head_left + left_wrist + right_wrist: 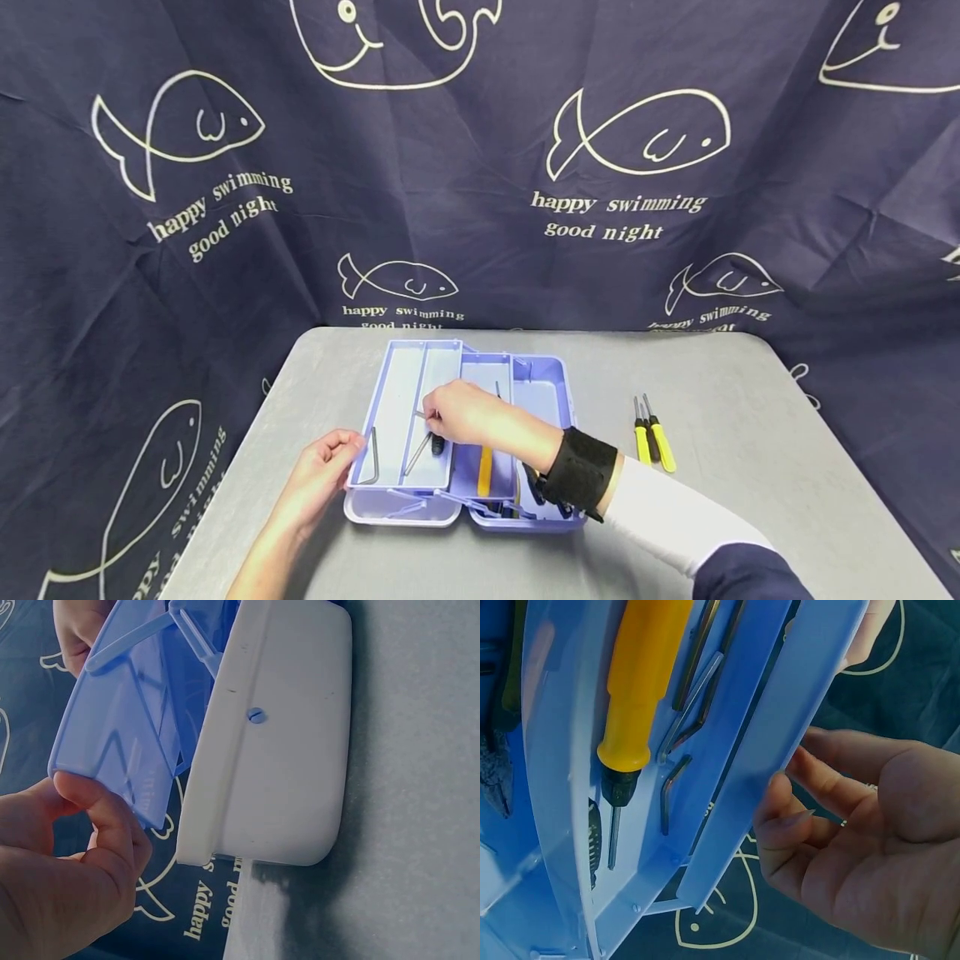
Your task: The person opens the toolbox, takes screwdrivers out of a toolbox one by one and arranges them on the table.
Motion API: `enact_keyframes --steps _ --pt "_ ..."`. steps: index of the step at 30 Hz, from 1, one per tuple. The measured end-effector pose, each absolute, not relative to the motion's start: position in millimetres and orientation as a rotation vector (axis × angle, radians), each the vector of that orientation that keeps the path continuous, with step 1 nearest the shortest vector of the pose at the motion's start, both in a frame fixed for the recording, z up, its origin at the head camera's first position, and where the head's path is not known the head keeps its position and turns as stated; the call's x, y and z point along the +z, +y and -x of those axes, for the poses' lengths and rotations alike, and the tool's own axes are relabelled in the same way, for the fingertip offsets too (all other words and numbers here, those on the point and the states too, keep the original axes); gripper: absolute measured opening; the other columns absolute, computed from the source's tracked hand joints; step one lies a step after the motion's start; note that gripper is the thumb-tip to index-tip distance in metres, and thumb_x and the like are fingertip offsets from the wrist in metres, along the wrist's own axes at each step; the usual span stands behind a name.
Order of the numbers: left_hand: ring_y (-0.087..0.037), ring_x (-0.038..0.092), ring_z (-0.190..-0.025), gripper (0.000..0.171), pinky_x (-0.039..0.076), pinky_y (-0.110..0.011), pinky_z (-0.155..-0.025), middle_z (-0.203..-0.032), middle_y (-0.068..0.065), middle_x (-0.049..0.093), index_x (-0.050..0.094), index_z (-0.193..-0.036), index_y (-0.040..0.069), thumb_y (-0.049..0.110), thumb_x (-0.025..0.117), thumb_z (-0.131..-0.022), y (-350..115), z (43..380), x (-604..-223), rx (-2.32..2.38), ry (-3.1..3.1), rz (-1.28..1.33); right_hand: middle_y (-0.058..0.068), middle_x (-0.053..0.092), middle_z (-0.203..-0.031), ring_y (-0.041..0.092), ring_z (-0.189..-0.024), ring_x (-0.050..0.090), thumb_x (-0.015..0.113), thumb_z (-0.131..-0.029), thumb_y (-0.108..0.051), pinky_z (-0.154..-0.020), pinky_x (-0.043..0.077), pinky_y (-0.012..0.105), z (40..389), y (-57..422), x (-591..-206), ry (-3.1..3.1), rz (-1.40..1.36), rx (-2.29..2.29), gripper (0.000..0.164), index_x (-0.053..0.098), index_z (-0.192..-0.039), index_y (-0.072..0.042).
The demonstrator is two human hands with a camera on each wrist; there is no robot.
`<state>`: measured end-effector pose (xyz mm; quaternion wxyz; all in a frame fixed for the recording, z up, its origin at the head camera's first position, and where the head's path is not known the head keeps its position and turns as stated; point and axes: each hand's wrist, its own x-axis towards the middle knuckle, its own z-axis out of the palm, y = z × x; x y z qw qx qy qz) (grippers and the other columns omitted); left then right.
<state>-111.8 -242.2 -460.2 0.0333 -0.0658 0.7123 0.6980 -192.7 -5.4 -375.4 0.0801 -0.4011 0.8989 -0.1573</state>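
A blue cantilever toolbox (pixel 558 400) stands on the table with its trays spread. My left hand (pixel 326 467) pinches the near left corner of the upper tray (pixel 112 742) between thumb and fingers. Over the middle of that tray, my right hand (pixel 461 412) has its fingers curled down, with a thin metal end, apparently a hex key (pixel 420 414), at the fingertips; the tray wall hides the fingertips in the right wrist view. One hex key (pixel 375 454) lies in the left compartment. Below the right hand are another hex key (pixel 417 455) and a small black item (pixel 437 445).
A yellow-handled screwdriver (pixel 634 690) and several hex keys (pixel 676 787) lie in the lower tray. Pliers (pixel 499 772) rest in the toolbox's base. Screwdrivers with yellow and dark handles (pixel 660 446) lie on the grey table (pixel 750 483) at right. A patterned dark cloth (pixel 480 208) hangs behind.
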Motion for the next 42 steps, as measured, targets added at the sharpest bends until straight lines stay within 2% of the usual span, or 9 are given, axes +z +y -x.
enact_keyframes --steps 9,21,25,31,42 --pt "-0.007 0.056 -0.061 0.009 0.047 -0.021 -0.056 -0.072 0.004 0.063 0.061 -0.099 -0.001 0.006 0.057 -0.104 -243 112 -460 2.147 2.200 0.222 -0.009 0.057 -0.072 0.010 -0.073 0.053 0.073 -0.098 -0.018 -0.069 0.043 0.025 193 -11 -374 2.680 1.094 -0.383 0.017 0.067 -0.082 -0.016" --pt "-0.007 0.057 -0.061 0.010 0.048 -0.022 -0.056 -0.072 0.004 0.063 0.061 -0.099 -0.001 0.007 0.058 -0.104 -242 112 -459 2.146 2.189 0.225 -0.010 0.060 -0.075 0.011 -0.070 0.055 0.077 -0.091 -0.016 -0.064 0.044 0.027 194 -13 -378 2.730 0.859 -0.515 0.018 0.065 -0.079 -0.021" --pt "-0.007 0.057 -0.061 0.010 0.048 -0.022 -0.056 -0.072 0.004 0.063 0.060 -0.099 -0.002 0.007 0.058 -0.104 -242 112 -459 2.141 2.194 0.220 -0.009 0.063 -0.083 0.012 -0.074 0.055 0.076 -0.089 -0.016 -0.066 0.044 0.028 200 -13 -378 2.681 0.807 -0.575 0.012 0.068 -0.081 -0.020" --pt "-0.007 0.054 -0.059 0.011 0.045 -0.021 -0.055 -0.070 0.005 0.062 0.061 -0.098 -0.001 0.008 0.058 -0.104 -242 110 -461 2.134 2.203 0.229 -0.007 0.065 -0.096 0.013 -0.078 0.055 0.076 -0.091 -0.019 -0.067 0.043 0.027 205 -9 -377 2.583 0.719 -0.701 0.007 0.070 -0.086 -0.019" --pt "-0.007 0.054 -0.059 0.011 0.045 -0.021 -0.055 -0.071 0.004 0.062 0.061 -0.099 -0.002 0.007 0.058 -0.104 -242 111 -461 2.141 2.200 0.221 -0.005 0.063 -0.084 0.013 -0.073 0.056 0.074 -0.091 -0.012 -0.066 0.043 0.027 200 4 -373 2.588 0.739 -0.831 0.011 0.066 -0.087 -0.018"
